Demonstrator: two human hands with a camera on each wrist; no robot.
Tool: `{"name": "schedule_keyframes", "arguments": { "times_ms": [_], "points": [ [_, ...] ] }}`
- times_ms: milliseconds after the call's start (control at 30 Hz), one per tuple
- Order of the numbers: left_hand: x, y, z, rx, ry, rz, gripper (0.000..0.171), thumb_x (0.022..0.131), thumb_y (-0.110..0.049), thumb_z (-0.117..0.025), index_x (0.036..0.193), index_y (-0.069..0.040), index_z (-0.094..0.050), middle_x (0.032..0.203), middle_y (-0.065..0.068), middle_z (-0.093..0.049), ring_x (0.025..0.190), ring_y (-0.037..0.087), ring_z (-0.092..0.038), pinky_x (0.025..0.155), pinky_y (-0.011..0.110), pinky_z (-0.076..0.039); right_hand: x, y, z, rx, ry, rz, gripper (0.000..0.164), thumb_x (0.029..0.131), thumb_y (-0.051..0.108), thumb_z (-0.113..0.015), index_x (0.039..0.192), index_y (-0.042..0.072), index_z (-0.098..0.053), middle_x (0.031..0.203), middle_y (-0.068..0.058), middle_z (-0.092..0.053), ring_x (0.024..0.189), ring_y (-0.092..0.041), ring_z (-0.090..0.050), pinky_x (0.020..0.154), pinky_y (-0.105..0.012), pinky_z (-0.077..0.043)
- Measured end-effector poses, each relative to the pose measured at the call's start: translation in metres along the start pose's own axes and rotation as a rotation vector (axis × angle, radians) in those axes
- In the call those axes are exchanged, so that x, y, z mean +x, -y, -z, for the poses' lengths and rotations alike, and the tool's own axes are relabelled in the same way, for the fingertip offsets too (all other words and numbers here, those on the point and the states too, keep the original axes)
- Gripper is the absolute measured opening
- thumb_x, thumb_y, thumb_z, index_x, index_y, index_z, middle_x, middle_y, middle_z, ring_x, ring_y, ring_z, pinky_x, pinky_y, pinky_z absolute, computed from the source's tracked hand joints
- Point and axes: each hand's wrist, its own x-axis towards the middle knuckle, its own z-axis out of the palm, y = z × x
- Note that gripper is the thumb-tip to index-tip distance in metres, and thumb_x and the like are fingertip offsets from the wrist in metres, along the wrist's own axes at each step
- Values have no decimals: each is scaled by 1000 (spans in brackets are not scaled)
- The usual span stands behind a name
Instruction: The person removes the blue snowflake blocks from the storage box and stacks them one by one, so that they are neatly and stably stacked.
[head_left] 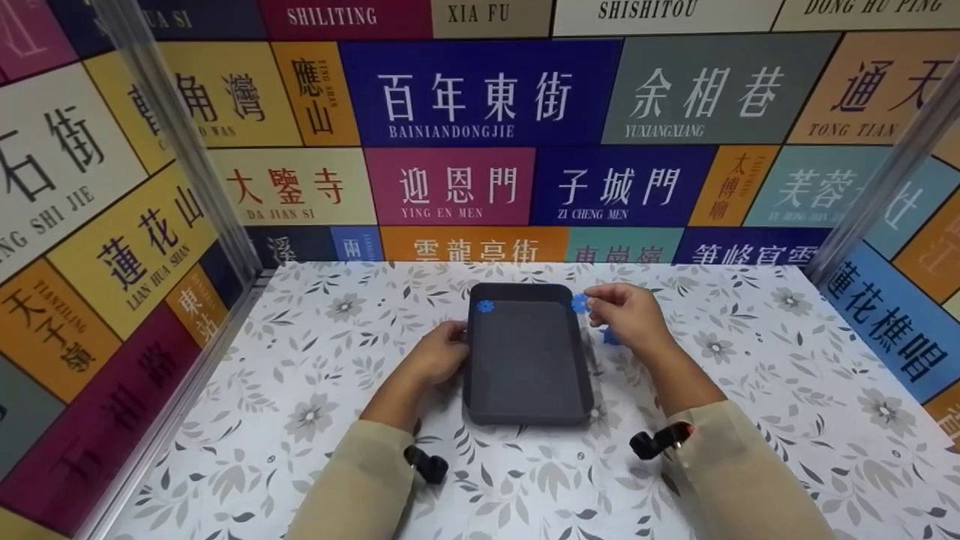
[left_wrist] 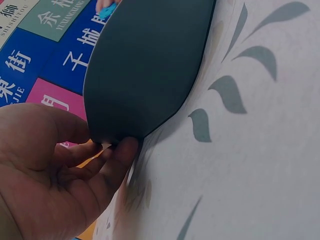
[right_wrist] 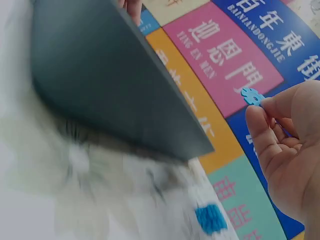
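A dark grey rectangular tray (head_left: 529, 367) is on the table. My left hand (head_left: 441, 352) grips its left side; in the left wrist view, thumb and fingers (left_wrist: 122, 155) pinch the tray's edge. Beside the tray's far right corner, my right hand (head_left: 630, 319) pinches a small blue flower-shaped disc (right_wrist: 252, 96) between thumb and fingertips. Another blue flower-shaped disc (head_left: 486, 307) is at the tray's far left corner. A blue piece (head_left: 611, 337) lies on the table right of the tray, partly hidden by the right hand; in the right wrist view it is blurred.
A white cloth with grey leaves and flowers (head_left: 315, 465) covers the table. Behind it stands a wall of coloured street-name panels (head_left: 480, 90). More panels enclose the left and right sides, with metal posts (head_left: 217, 180) at the corners.
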Motion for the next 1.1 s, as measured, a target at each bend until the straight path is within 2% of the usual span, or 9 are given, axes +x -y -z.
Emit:
{"name": "schedule_keyframes", "arguments": {
  "times_ms": [100,200,367,567,667,833,1100],
  "points": [
    [0,1,0,0,-1,-6,53,98,-9,-55,150,-4,-58,142,17,-67,131,32,-62,121,50,-45,-2,-7,13,23,-9,-36,31,105,18,-68,129,-1,-72,100,-1,-73,80,-9,-71,82,-30,-66],
    [1,1,0,-6,6,-7,53,97,-9,-56,150,-4,-58,141,16,-67,130,32,-62,121,50,-45,-3,-15,27,58,-23,-90,34,105,19,-68,132,-1,-70,100,3,-71,83,-8,-70,84,-27,-65],
    [2,1,0,0,7,-11,54,98,-10,-56,151,-4,-58,141,17,-67,131,32,-61,122,49,-44,1,-33,45,143,-46,-154,38,104,18,-70,134,-4,-68,95,10,-73,81,-5,-70,81,-21,-63],
    [1,1,1,3,8,-21,53,98,-10,-55,151,-3,-57,142,18,-66,131,32,-61,121,49,-45,6,-57,59,261,-13,-262,39,101,16,-73,137,-1,-69,93,11,-74,80,-5,-71,80,-22,-63],
    [2,2,1,-13,8,-28,55,97,-7,-54,151,-2,-56,140,18,-67,128,32,-62,119,49,-46,8,-64,62,299,11,-291,45,100,14,-75,140,-4,-65,92,9,-76,80,-6,-72,79,-22,-63],
    [2,2,1,-21,5,-23,55,96,-7,-54,150,-3,-58,140,17,-67,128,31,-62,119,49,-46,10,-72,62,277,45,-276,51,100,12,-74,144,-11,-59,90,5,-77,80,-8,-71,76,-21,-62],
    [0,1,1,-10,-2,-20,54,95,-8,-56,149,-3,-58,142,18,-67,131,32,-61,122,50,-44,10,-77,60,131,42,-275,48,100,19,-76,139,-6,-65,85,7,-75,74,-6,-68,71,-21,-60]
  ]
}}
